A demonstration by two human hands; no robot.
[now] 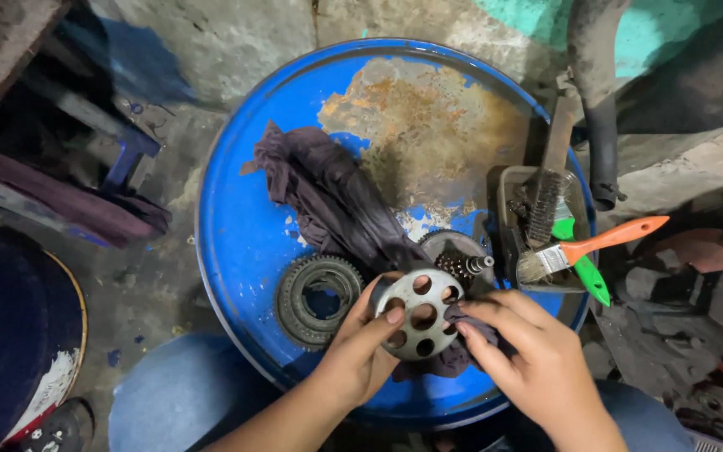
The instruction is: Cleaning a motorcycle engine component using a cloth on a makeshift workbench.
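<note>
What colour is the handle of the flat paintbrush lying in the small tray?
Orange handle on the flat paintbrush, clearest in the head view.

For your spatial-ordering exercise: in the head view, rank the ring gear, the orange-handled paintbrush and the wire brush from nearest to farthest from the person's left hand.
1. Ring gear, just left of and above the left hand.
2. Orange-handled paintbrush, to the right, in the tray.
3. Wire brush, right and farther back.
</note>
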